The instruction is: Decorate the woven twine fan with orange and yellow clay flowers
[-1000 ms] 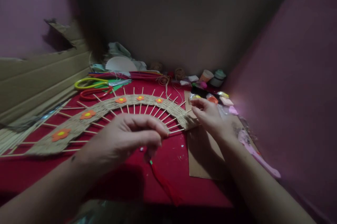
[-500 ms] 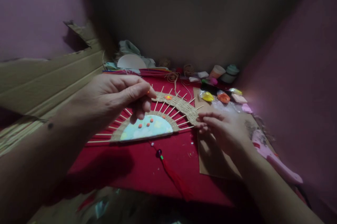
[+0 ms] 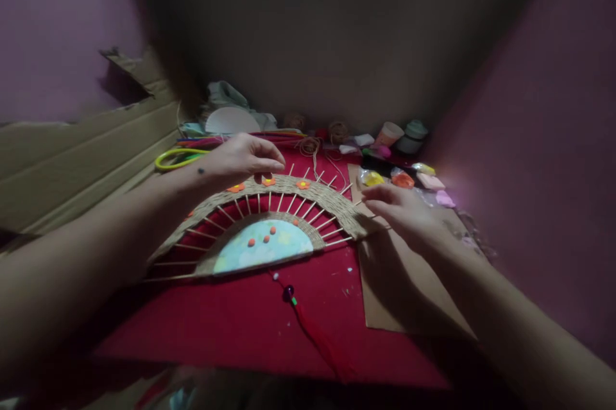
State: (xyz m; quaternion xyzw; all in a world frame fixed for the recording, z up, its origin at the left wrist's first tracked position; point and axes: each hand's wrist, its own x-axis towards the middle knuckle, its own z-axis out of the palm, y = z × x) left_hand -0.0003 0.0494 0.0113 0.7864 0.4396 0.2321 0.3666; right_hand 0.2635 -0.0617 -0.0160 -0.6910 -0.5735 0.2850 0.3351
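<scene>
A half-round fan craft (image 3: 289, 205) lies on the red cloth (image 3: 250, 320): a pale blue centre with small orange dots, wooden sticks radiating out, and an arc of woven jute carrying orange flowers. My left hand (image 3: 245, 156) hovers over the top of the arc, fingertips pinched beside an orange flower (image 3: 268, 181). My right hand (image 3: 402, 211) rests on the arc's right end, fingers on the jute and stick tips. A red tassel with a dark bead (image 3: 308, 326) trails from the fan's base toward me.
Brown cardboard (image 3: 409, 294) lies under my right arm. Small clay packets (image 3: 402, 179), two cups (image 3: 399, 135) and twine balls (image 3: 337, 131) crowd the back right. Yellow-handled scissors (image 3: 178, 156) lie back left beside a large cardboard sheet (image 3: 72, 160).
My left hand dropped from above the fan to the top of the jute arc. My right hand shifted slightly up along the arc's right end.
</scene>
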